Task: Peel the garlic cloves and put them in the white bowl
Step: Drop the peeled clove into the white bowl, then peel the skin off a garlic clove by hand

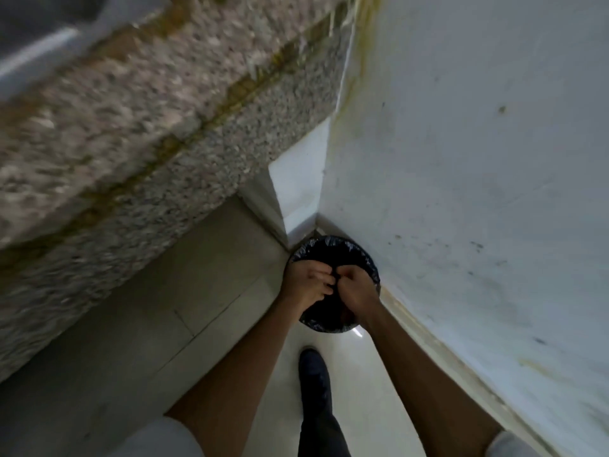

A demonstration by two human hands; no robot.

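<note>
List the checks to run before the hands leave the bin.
1. Over the bin, left hand and right hand: ok.
2. The peel dropped from both hands: cannot tell, they are bunched together and blurred.
3. A clove held: cannot tell.
4. The white bowl in view: not ok, not in frame.
5. The shoe apart from the bin: ok.

Two hands in shot: left hand [308, 285], right hand [357, 288]. One round bin [336, 245], lined in black. One dark shoe [313, 371] down on the floor [362, 390]. Two white sleeves: left sleeve [161, 437], right sleeve [507, 444]. One speckled stone worktop [131, 127]. One white wall [478, 159].
</note>
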